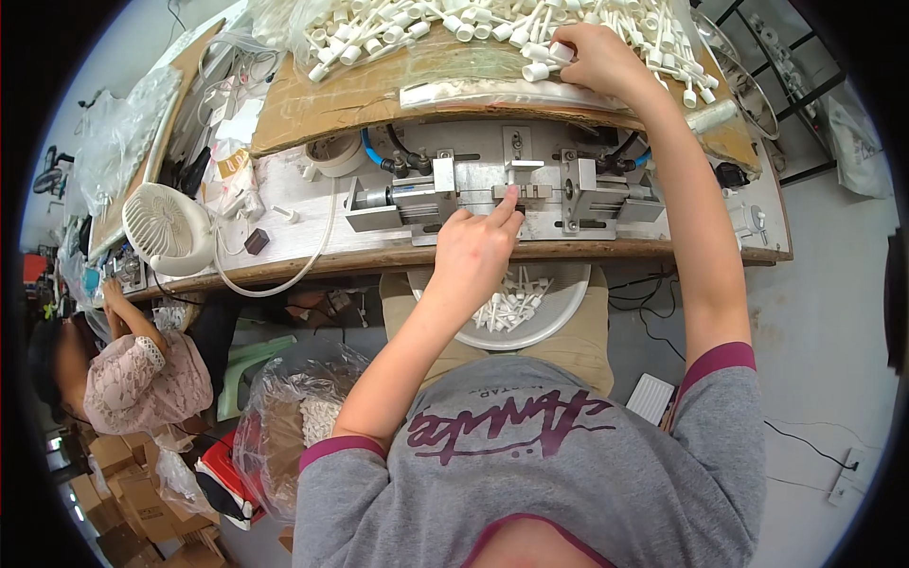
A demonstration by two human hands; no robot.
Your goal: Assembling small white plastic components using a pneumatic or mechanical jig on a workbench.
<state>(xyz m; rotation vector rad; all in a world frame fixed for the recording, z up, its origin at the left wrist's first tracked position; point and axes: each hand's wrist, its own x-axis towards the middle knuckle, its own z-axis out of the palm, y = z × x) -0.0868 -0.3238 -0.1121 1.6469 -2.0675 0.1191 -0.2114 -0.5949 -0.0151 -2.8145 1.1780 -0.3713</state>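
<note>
My left hand (476, 254) is over the middle of a metal clamping fixture (417, 197). Its index finger is stretched out and its tip touches the small central block (537, 191); the other fingers are partly bent. Just beyond that fingertip, a white plastic part (526, 166) sits at the fixture's centre. Reaching far forward, my right hand (597, 62) has its fingers closed at the near edge of a heap of white plastic pieces (454, 21), each with a cup-like end and a thin stem. It grips one white plastic piece (536, 71) there.
A white bowl (564, 317) of similar small parts rests on my lap. A white fan (167, 227) and a white cable stand left on the bench. Cardboard (312, 109) lies under the heap, above the fixture. At far left a co-worker (142, 379) sits beside plastic bags and boxes.
</note>
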